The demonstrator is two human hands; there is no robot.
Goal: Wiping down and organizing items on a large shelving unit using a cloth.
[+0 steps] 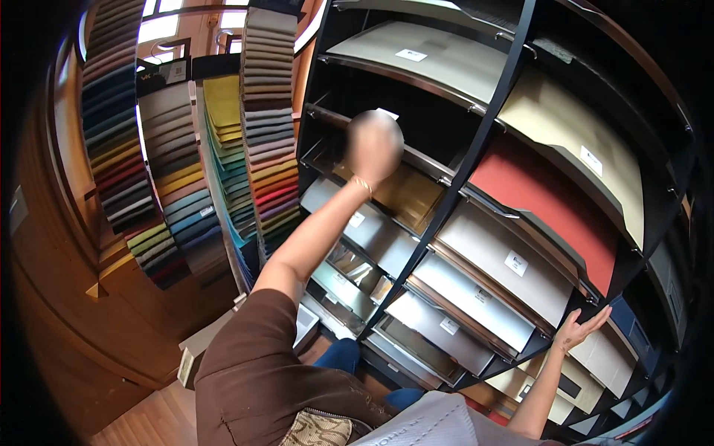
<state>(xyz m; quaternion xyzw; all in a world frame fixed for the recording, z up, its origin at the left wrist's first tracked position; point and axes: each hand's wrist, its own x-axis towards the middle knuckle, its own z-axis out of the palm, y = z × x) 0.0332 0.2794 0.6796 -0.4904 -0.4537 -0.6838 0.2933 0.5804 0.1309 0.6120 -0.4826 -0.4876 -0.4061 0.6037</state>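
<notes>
My left hand (374, 145) is raised to a dark slot of the black display rack (487, 123), level with a metal rail and just above a golden-brown sample board (405, 195). The hand is blurred, so its grip is unclear; a thin bracelet circles the wrist. A white tag (387, 114) shows just above it. My right hand (581, 329) is low on the right, fingers spread and empty. It rests against the rack's frame below a red board (547, 204) and beside a grey board (506, 260).
The rack holds sloping boards in beige (573, 123), grey and silver, each with a small white label. To the left hang tall columns of fabric swatches (271, 126) in many colours. Wooden panelling and a wood floor (149, 420) lie at lower left. A white bag (431, 424) sits at my lap.
</notes>
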